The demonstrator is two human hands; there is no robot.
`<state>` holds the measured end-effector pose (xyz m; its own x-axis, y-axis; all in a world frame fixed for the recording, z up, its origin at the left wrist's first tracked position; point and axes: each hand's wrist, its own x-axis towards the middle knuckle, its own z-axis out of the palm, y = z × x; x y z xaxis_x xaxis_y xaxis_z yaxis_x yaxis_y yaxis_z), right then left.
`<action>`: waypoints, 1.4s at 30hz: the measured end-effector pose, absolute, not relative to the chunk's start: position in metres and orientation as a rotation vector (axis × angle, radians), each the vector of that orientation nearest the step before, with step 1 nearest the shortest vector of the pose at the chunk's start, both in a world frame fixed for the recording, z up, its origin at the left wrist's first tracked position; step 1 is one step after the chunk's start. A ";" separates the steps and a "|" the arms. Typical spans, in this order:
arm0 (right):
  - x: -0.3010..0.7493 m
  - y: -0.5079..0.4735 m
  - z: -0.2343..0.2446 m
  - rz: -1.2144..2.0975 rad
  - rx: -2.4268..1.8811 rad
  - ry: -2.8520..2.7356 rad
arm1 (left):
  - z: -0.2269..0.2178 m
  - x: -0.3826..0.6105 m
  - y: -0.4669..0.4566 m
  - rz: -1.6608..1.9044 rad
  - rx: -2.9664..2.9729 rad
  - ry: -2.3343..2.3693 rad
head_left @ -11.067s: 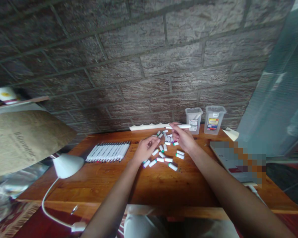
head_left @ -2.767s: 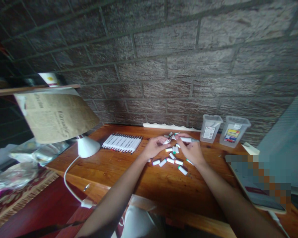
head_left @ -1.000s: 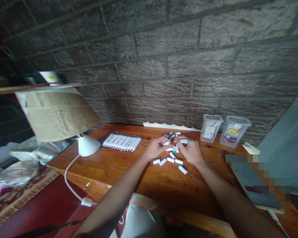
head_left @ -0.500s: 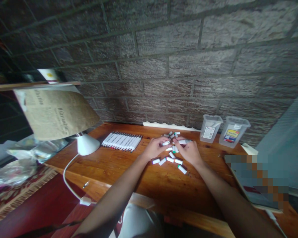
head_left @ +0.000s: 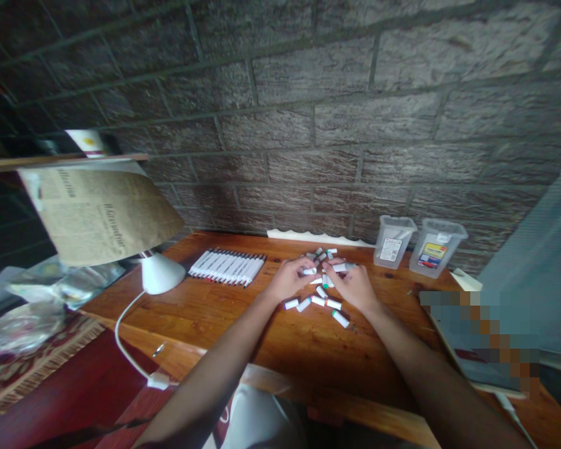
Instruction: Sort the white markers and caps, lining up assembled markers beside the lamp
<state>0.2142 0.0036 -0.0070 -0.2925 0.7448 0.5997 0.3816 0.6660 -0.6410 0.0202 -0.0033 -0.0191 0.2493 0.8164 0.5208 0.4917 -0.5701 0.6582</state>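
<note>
Right grip holds a white marker, left a cap; tub label unreadable.

Two hands, the left hand and the right hand, at one wooden bench. Counted on it: about fifteen loose white marker pieces, the exact tally partly hidden by the fingers; one row of about twelve assembled markers; two clear plastic tubs; and one white desk lamp. Above the bench, one sheet of newspaper.
</note>
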 end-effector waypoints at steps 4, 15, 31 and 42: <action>0.214 0.003 -0.007 0.477 -0.870 -1.917 | -0.021 0.020 -0.003 1.241 2.162 1.189; 0.213 0.002 -0.006 0.481 -0.850 -1.917 | -0.018 0.021 -0.007 1.196 2.229 1.158; 0.210 -0.002 -0.008 0.475 -0.871 -1.992 | -0.019 0.019 -0.006 1.066 2.298 1.228; 0.209 -0.002 -0.007 0.505 -0.874 -2.056 | -0.013 0.018 -0.009 0.986 2.346 1.244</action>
<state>0.2093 -0.0018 -0.0068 -0.4171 0.7343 0.5356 0.4028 0.6776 -0.6153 0.0184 -0.0091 -0.0135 0.3866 0.8164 0.4290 0.6045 -0.5756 0.5507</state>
